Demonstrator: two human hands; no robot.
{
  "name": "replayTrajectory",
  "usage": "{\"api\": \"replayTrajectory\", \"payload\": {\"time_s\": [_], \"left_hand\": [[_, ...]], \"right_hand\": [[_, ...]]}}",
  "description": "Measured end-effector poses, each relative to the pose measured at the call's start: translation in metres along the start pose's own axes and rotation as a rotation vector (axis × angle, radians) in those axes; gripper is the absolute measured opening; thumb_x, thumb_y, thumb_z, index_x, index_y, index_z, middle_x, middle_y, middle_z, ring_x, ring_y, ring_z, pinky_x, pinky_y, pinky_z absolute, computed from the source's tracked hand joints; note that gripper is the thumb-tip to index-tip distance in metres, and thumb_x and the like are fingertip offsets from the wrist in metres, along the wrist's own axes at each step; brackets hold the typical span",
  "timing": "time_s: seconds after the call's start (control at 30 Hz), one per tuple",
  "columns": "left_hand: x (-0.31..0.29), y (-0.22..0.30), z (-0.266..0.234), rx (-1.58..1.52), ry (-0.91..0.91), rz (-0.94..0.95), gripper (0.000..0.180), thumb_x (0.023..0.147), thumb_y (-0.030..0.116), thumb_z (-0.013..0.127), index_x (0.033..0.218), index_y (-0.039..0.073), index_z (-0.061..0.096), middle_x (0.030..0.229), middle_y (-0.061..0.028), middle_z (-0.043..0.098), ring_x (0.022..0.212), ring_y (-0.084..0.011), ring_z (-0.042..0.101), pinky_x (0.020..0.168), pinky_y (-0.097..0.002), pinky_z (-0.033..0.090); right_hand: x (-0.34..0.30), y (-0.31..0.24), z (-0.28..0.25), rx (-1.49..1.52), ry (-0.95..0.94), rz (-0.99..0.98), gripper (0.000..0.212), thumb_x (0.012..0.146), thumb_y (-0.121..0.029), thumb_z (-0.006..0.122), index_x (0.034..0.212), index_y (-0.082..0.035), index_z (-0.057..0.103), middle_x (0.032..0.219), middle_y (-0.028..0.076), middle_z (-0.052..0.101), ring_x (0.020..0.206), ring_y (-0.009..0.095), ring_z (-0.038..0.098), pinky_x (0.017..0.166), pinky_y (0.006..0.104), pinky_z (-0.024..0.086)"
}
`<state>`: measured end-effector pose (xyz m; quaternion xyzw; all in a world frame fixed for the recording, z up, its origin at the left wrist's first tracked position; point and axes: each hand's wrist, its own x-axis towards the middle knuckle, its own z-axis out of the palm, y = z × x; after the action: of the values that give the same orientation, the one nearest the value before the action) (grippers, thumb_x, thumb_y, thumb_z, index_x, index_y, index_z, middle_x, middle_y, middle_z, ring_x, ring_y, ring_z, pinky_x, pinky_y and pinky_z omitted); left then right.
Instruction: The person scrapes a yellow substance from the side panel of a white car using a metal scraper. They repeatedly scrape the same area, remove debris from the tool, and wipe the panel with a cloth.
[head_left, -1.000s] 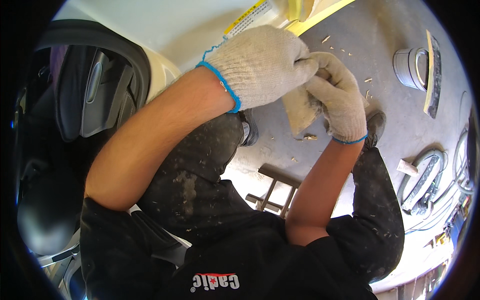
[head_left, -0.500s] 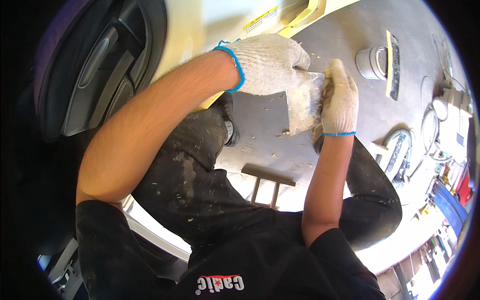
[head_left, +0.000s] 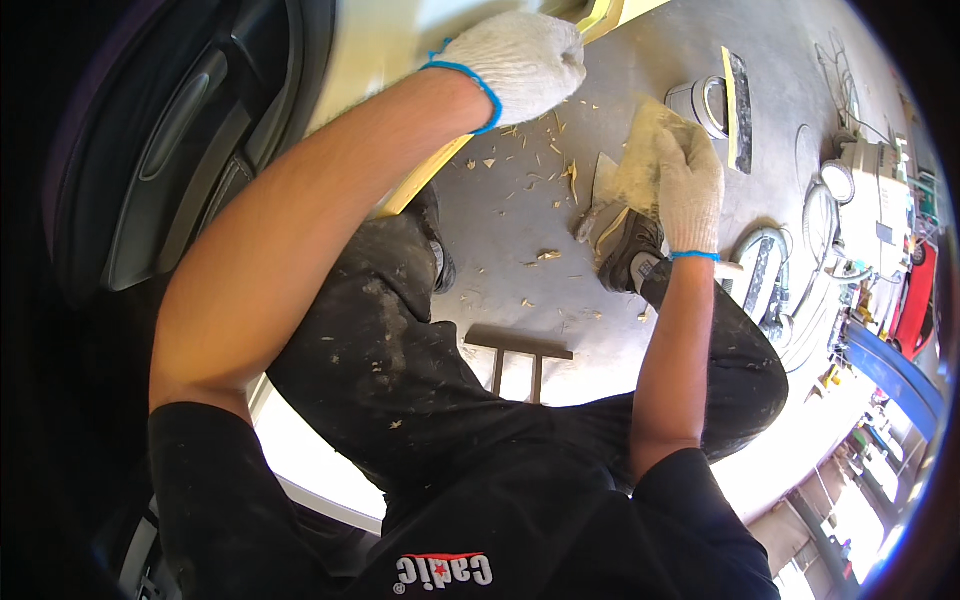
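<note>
- Thin, dusty yellowish sheet [head_left: 643, 150]: in R hand, up over the floor [head_left: 490, 215], slightly see-thru, 1 edge in the grip.
- R hand [head_left: 692, 180], knit glove w/ blue cuff: fingers pinched narrow on the sheet, thumb side toward L.
- Pale flat pointed piece [head_left: 604, 180]: just L of the sheet, partly hidden, nr R shoe [head_left: 635, 245].
- Metal tin [head_left: 686, 106]: on floor, R of the sheet in view; long strip w/ yellow & black sides [head_left: 738, 110] up against it or just beside, can't tell which.
- L hand [head_left: 520, 65], same kind of glove: well apart from the sheet, by the pale car panel [head_left: 385, 45]. Its finger undersides are hidden, so can't tell how wide they are or if they hold anything.
- Yellowish scraps [head_left: 548, 255]: scattered on floor btwn the 2 shoes & up toward L hand.
- L shoe [head_left: 443, 262]: on floor, partly under the dark trouser leg.
- Stool-like frame [head_left: 518, 347]: low, btwn the knees.
- Grey hose [head_left: 765, 232]: looped on floor, R of R forearm.
- Far L: dark trim panel w/ long grip [head_left: 185, 130].
- Far R: blue beam [head_left: 890, 365], red thing [head_left: 910, 315], too small to ID.
</note>
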<state>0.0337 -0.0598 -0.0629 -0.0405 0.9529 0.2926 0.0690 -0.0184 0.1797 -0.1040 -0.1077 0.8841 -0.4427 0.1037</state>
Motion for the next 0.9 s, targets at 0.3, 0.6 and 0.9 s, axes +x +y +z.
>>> {"api": "replayTrajectory", "payload": {"time_s": [0.3, 0.6, 0.9], "left_hand": [[0.040, 0.030, 0.024, -0.340, -0.190, -0.327, 0.050, 0.083, 0.040, 0.067, 0.101, -0.007, 0.068, 0.089, -0.0175, 0.068, 0.081, -0.0267, 0.065, 0.077, -0.0393, 0.051], [0.038, 0.044, 0.024, -0.816, -0.013, -0.447, 0.029, 0.088, 0.028, 0.068, 0.102, 0.003, 0.063, 0.094, -0.0090, 0.061, 0.083, -0.0214, 0.061, 0.078, -0.0354, 0.054], [-0.015, 0.030, -0.052, -0.750, 0.219, -0.198, 0.026, 0.096, 0.019, 0.065, 0.117, 0.003, 0.068, 0.112, -0.0108, 0.071, 0.100, -0.0187, 0.068, 0.092, -0.0319, 0.055]], "right_hand": [[-0.014, -0.013, 0.011, 0.019, -0.105, 0.040, 0.032, 0.091, -0.018, 0.061, 0.112, 0.005, 0.066, 0.097, 0.016, 0.072, 0.089, 0.020, 0.066, 0.083, 0.0330, 0.051], [-0.030, -0.017, -0.014, 0.011, -0.094, 0.061, 0.033, 0.091, -0.022, 0.061, 0.112, 0.003, 0.066, 0.095, 0.018, 0.071, 0.088, 0.025, 0.067, 0.084, 0.0351, 0.050], [-0.025, -0.011, -0.029, 0.078, 0.046, -0.011, 0.028, 0.090, -0.020, 0.062, 0.106, 0.003, 0.066, 0.090, 0.015, 0.070, 0.084, 0.022, 0.066, 0.079, 0.0334, 0.050]]}}
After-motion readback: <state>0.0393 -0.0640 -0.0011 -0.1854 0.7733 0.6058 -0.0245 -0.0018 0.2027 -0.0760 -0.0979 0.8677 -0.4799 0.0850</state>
